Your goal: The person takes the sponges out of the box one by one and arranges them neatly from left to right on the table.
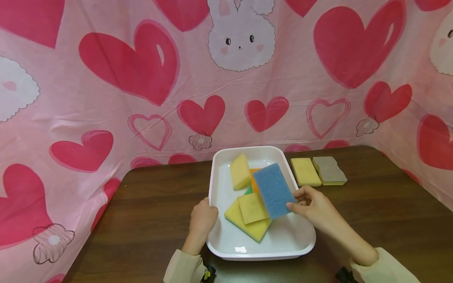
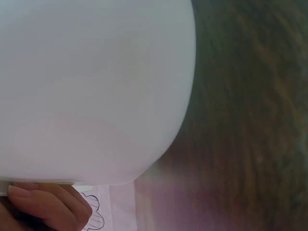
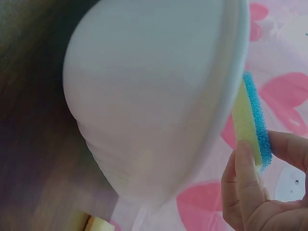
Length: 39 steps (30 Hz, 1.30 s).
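A white basin (image 1: 283, 239) stands on the table with several sponges inside. My left hand (image 1: 204, 215) grips its left rim; in the left wrist view curled fingers (image 2: 53, 204) show at the rim. Between thumb and fingers my right hand (image 1: 313, 206) pinches a sponge with a blue scouring face (image 1: 274, 190), held tilted above the basin's right side. The right wrist view shows that sponge's yellow foam side (image 3: 247, 125). Below it lie a small yellow sponge (image 1: 252, 208) and a larger yellow sponge with green edge (image 1: 247, 228). Another yellow sponge (image 1: 240, 173) leans farther back, beside a partly hidden orange piece (image 1: 255, 179).
Right of the basin, a yellow sponge (image 1: 306, 172) and a grey-topped sponge (image 1: 329, 169) lie side by side on the dark wooden table (image 1: 159, 204). A pink cloth (image 1: 198, 82) with hearts and rabbits hangs behind the table and along its sides.
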### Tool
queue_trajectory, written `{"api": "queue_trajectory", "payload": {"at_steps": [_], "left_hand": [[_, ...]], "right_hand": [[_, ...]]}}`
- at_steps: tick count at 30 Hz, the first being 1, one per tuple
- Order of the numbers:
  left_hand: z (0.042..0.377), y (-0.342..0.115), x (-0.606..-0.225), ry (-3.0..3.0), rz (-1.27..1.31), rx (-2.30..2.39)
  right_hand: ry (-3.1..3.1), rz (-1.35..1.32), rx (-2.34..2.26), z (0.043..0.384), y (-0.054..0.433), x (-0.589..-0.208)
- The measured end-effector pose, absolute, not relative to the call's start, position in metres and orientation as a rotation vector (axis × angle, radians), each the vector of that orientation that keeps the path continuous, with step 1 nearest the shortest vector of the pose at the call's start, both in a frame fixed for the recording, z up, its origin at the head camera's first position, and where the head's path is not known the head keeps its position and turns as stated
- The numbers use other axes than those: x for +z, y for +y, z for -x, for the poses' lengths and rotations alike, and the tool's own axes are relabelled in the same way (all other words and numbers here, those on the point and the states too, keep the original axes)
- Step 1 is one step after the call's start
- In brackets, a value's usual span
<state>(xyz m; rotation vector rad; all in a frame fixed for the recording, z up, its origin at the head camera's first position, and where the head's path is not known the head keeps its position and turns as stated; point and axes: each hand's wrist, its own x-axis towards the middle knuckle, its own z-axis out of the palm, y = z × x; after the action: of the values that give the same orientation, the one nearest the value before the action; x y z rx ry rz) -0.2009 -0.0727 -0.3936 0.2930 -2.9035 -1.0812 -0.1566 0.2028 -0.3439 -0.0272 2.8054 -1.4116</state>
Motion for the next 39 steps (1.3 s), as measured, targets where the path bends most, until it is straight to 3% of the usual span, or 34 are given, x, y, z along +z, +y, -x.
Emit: {"api": "queue_trajectory", "payload": {"at_steps": [15,39], "left_hand": [[0.202,-0.073,-0.395,-2.900,-0.306,-1.099],[0.200,-0.073,-0.394,-2.872,-0.294,-1.089]], "right_hand": [[2.849,-0.040,-1.401,0.164,0.234,-0.324],[2.782,-0.131,-1.661,0.183,0.275,-0.330]]}}
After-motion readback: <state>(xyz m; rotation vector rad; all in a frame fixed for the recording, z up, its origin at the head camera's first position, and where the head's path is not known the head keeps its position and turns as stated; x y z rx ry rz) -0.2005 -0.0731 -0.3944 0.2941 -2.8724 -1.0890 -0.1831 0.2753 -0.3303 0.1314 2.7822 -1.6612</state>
